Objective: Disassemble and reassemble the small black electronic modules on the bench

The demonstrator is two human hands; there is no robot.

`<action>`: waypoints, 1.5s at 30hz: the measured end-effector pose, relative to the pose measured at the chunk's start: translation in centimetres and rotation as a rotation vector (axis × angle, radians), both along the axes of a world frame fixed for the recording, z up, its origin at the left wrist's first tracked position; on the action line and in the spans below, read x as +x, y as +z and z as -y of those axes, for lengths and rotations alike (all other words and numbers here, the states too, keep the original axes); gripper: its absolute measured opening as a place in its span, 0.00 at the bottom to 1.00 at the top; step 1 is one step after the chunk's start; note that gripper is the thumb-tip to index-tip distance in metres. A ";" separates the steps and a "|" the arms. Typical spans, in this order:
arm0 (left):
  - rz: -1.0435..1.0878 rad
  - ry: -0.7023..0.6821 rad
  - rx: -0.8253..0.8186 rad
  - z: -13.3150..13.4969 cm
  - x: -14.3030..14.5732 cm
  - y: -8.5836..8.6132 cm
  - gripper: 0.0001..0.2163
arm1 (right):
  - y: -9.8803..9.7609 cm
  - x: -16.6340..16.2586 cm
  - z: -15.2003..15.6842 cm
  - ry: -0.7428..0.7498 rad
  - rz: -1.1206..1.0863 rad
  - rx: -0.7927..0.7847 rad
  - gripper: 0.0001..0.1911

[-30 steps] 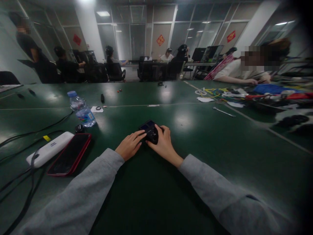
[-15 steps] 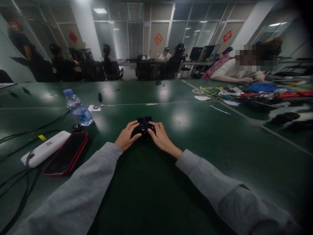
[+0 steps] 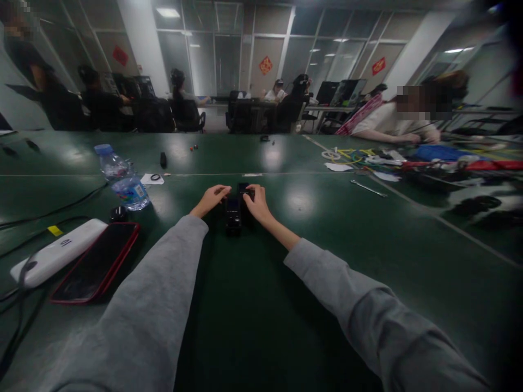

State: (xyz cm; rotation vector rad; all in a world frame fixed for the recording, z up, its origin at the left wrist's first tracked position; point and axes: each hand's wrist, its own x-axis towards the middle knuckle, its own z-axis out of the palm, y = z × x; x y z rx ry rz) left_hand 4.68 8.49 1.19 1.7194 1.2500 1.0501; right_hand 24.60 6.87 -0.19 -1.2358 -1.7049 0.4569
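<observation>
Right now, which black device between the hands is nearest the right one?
The back device, at the right hand; the front device sits lower in the view.

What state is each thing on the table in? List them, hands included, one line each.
Near black device: upper face showing; power unclear
Far black device: partly covered by fingers; power unclear
Left hand: fingers bent, beside the near black device
Right hand: fingers bent at the far black device; grip unclear
Bottle: capped
Phone: screen up, dark
Wrench: lying flat
</observation>
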 end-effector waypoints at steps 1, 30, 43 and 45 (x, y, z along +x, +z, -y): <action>0.046 -0.023 -0.038 -0.1 -0.2 0.1 0.26 | -0.2 0.1 -0.2 0.027 -0.012 0.015 0.18; 0.120 -0.004 0.002 1.9 -0.4 -0.8 0.26 | 0.4 -0.1 1.8 0.140 0.104 -0.059 0.33; 0.061 0.378 0.224 1.3 -0.5 -2.0 0.28 | 0.5 1.1 2.2 -0.186 0.121 0.022 0.27; 0.028 0.396 0.205 2.9 0.6 -1.4 0.32 | 0.4 1.6 2.0 -0.247 0.110 0.011 0.27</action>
